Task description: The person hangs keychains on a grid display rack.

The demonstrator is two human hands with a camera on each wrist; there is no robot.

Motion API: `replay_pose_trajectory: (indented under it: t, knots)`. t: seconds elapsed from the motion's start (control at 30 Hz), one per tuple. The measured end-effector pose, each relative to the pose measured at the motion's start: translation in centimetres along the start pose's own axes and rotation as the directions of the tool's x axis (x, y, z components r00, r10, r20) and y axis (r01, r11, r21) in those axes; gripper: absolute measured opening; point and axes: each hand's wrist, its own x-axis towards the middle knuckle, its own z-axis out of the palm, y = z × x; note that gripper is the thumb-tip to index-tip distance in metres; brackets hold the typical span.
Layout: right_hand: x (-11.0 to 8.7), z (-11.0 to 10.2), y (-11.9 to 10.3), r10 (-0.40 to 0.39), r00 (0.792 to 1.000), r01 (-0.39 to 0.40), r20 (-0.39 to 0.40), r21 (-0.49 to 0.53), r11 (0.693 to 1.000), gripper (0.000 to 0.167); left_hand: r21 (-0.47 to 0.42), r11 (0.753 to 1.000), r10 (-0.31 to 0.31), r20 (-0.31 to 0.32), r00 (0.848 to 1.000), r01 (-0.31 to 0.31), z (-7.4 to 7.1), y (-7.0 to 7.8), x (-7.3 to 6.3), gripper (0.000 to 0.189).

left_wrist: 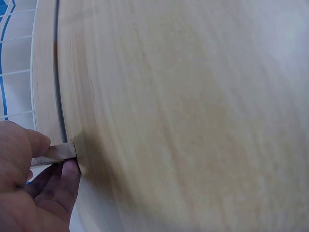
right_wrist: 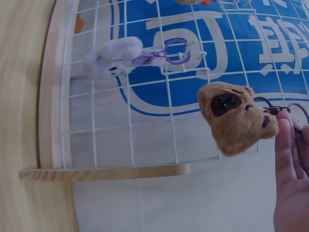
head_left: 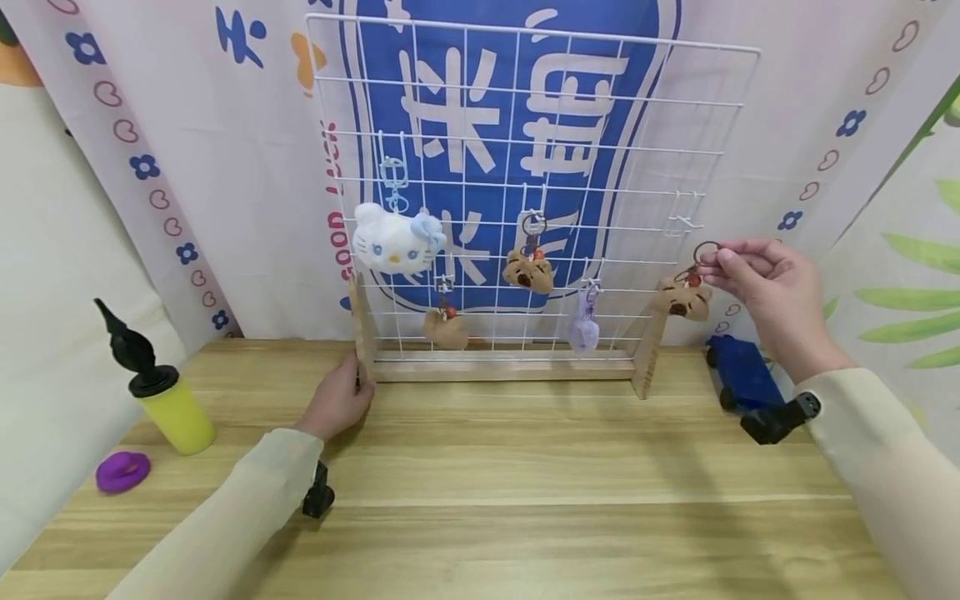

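Note:
My right hand [head_left: 783, 292] pinches the metal ring of a brown plush animal keychain [head_left: 684, 300], which dangles in front of the grid's right side. Just above it is a bare white hook [head_left: 684, 223] on the wire grid. In the head view, my left hand [head_left: 337, 400] grips the left wooden side piece [head_left: 362, 321] of the grid's stand, thumb and fingers on either side of it. On the grid hang a white cat plush [head_left: 397, 240], a brown plush [head_left: 528, 271], a lower tan plush [head_left: 447, 329] and a purple plush [right_wrist: 116, 55].
A blue toy car [head_left: 742, 371] sits behind the right forearm. At the left of the wooden table [head_left: 525, 517] stand a yellow and black hand pump [head_left: 176, 412] and a purple ring-shaped object [head_left: 122, 472]. A printed cloth [head_left: 255, 167] hangs behind the grid.

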Motion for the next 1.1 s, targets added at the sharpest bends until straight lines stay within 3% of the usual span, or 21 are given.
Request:
replay_pose_trajectory:
  t: [0.43,0.6,0.87,1.1]
  knots:
    - [1.7,1.1,-1.1,0.006,0.999,-0.003,-0.033,0.104,0.995,0.017,0.000,1.000,-0.012,0.010,1.000,0.012,0.1,0.1,0.2,0.057]
    - [2.2,1.5,-1.0,0.047,0.997,-0.038,-0.058,0.151,0.988,0.017,-0.001,1.000,0.021,-0.021,1.000,-0.021,-0.1,0.1,0.5,0.053]
    - [2.5,1.9,-0.1,0.155,0.987,-0.149,-0.048,0.097,0.984,0.015,0.005,1.000,0.024,-0.026,0.999,-0.024,-0.1,-0.3,0.1,0.047]
    - [2.4,1.9,0.0,0.193,0.980,-0.191,-0.048,0.047,0.981,0.013,0.000,1.000,0.023,-0.032,0.999,-0.023,0.0,0.0,-0.2,0.048]
